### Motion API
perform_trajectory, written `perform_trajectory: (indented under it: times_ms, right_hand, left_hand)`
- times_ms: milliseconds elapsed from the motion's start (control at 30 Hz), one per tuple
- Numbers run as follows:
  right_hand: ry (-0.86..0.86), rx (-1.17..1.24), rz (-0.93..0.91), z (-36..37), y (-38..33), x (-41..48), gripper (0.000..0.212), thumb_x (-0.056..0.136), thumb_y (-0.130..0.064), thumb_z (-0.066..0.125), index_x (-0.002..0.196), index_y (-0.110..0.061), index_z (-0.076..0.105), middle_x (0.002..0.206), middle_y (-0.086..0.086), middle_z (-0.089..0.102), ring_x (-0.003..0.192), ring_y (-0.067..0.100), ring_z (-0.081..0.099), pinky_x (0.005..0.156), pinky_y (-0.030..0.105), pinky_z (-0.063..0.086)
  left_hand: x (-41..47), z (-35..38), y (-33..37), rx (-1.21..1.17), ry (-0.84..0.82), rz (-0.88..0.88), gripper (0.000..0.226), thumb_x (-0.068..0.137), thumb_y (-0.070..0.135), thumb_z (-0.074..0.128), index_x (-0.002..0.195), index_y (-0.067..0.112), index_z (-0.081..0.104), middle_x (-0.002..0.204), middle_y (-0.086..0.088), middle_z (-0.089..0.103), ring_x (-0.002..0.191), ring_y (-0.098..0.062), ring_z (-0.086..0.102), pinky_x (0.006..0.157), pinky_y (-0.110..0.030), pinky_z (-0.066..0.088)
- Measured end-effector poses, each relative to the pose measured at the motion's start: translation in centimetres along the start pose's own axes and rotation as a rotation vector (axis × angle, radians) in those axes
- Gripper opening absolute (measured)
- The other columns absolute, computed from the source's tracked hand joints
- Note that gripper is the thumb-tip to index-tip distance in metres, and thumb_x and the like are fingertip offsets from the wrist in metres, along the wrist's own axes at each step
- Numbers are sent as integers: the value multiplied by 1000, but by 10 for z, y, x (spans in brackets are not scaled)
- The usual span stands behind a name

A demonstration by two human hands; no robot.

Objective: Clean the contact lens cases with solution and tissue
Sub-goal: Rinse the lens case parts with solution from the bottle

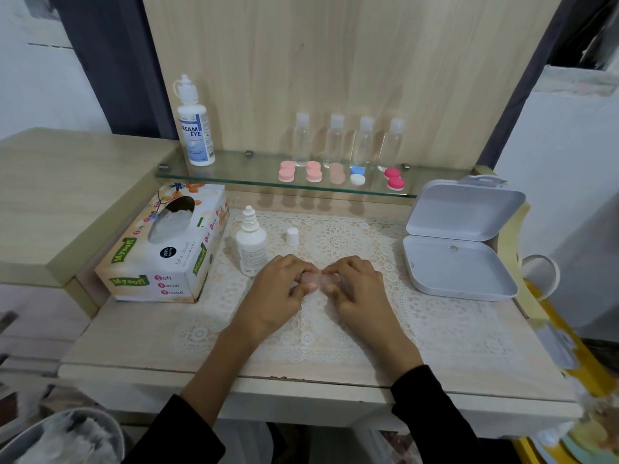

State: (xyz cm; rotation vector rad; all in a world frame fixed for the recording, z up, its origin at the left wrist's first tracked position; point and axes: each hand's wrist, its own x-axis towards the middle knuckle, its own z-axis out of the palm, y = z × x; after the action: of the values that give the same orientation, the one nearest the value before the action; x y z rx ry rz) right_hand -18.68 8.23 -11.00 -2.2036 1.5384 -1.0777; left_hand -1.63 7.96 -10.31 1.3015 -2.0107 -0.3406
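1. The left hand (279,291) and right hand (356,289) both pinch a pale pink contact lens case (316,279) with curled fingertips, at the middle of the lace mat (435,323).
2. Open mat runs from the hands to the worktop's (140,346) front edge. The tissue box (160,249) bounds the left and an open white hinged box (462,239) the right.
3. An uncapped solution bottle (251,246) stands just beside the left hand, with its cap (292,236) near it.
4. The tissue box reads "Mysoft Soft Facial Tissue". The tall bottle (196,128) on the glass shelf (234,177) shows "REAM EYE".

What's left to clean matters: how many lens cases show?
6. Five on glass shelf: pink case, second pink case, peach case, blue-and-white case, red case. A sixth case, mostly hidden, between left hand and right hand.
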Motion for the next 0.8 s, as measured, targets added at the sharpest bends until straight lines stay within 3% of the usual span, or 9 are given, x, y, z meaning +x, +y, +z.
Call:
perform_trajectory:
  times_ms: [67,267,500,567,667,800]
  right_hand:
    - [19,-8,4,1,0,0,23,78,-16,65,100,-22,67,99,-17,49,97,6,41,84,17,23]
    - [42,-52,5,1,-1,1,23,75,-20,65,97,-18,69,97,-6,56,92,13,45,81,32,33]
    - [47,-69,16,2,0,2,22,73,-19,69,95,-15,69,95,-3,57,90,19,49,78,35,39]
    - [41,-67,21,1,-1,2,22,74,-19,70,96,-15,69,95,-3,56,91,19,50,80,36,40]
    - [60,-49,52,0,-3,1,21,79,-25,69,96,-13,67,96,-3,53,94,19,48,83,35,41]
    - [94,-50,121,-4,-4,-1,34,79,-43,61,91,-11,62,97,-2,51,94,18,45,83,34,42]
  left_hand:
    - [0,0,0,1,-1,0,25,84,19,69,109,16,67,98,5,61,88,-10,53,79,-8,33]
    - [-1,0,0,4,1,-2,25,83,19,70,108,17,67,97,5,62,88,-10,53,79,-8,33]
    - [-1,0,0,8,-1,-8,25,84,19,69,109,17,67,97,5,61,88,-8,52,79,-5,32]
    - [-1,1,0,36,2,1,27,85,19,67,111,16,66,100,4,62,90,-10,52,83,-10,34]
    - [-1,3,2,167,9,64,32,89,20,60,120,13,60,113,0,61,103,-18,53,92,-32,42]
    - [-2,5,3,207,3,37,42,94,25,53,132,6,50,135,-8,52,126,-21,45,107,-35,36]
